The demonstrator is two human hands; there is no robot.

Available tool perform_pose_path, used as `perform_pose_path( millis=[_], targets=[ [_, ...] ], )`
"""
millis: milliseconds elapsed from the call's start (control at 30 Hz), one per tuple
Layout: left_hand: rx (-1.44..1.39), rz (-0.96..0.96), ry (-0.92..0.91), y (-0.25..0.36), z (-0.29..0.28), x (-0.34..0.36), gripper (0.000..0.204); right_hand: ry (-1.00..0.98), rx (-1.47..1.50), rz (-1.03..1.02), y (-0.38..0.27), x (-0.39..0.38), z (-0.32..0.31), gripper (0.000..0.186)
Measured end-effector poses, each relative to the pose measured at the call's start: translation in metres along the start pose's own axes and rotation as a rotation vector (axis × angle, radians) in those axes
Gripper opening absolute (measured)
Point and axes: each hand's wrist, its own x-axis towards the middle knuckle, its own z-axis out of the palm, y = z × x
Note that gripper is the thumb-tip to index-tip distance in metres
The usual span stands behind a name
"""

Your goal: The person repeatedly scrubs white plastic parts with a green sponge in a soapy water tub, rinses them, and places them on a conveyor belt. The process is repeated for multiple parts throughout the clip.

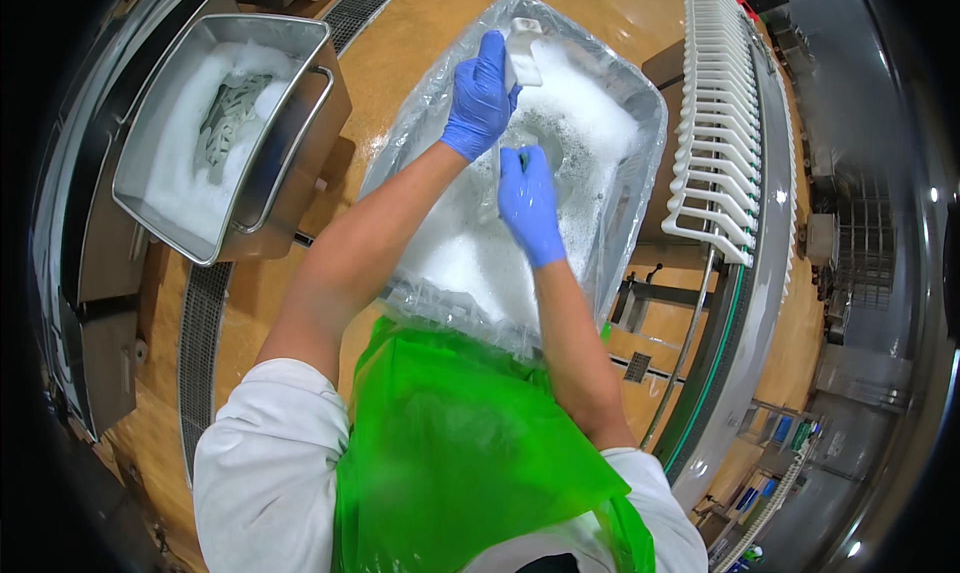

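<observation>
My left hand [480,95], in a blue glove, grips a white plastic part [524,55] with a blocky end. It holds the part over a large tub [648,138] lined with clear plastic film. White suds [590,113] cover most of the water in the tub, with a greyish gap in the foam under my hands. Just below and to the right, my right hand [531,201], also gloved in blue, is closed close to the lower end of the part. A speck of green shows between its fingers; what they hold is mostly hidden.
To the left stands a metal bin [320,38] with foam and several pale, slender pieces [230,118] in it. Along the right runs a conveyor frame [735,323] bearing a row of white angled bars [715,163]. Floor drain grates [200,363] cross the tan floor [265,313].
</observation>
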Motion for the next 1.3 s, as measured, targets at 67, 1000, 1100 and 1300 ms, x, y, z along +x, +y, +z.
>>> perform_pose_path(
  millis=[67,1000,1100,1300],
  targets=[
    [0.524,0.598,0.163,-0.025,-0.001,0.007,0.055,0.124,0.020,-0.116,0.012,-0.015,0.010,0.024],
    [-0.149,-0.653,0.100,-0.030,0.004,0.006,0.038,-0.240,0.603,0.405,-0.013,0.005,-0.013,0.029],
    [0.436,-0.172,0.033,-0.052,0.001,-0.004,0.057,-0.285,0.700,0.452,0.000,-0.001,-0.009,0.043],
    [-0.258,-0.876,0.078,-0.013,0.000,0.019,0.069,-0.329,0.552,0.467,0.006,0.007,-0.025,0.035]
  ],
)
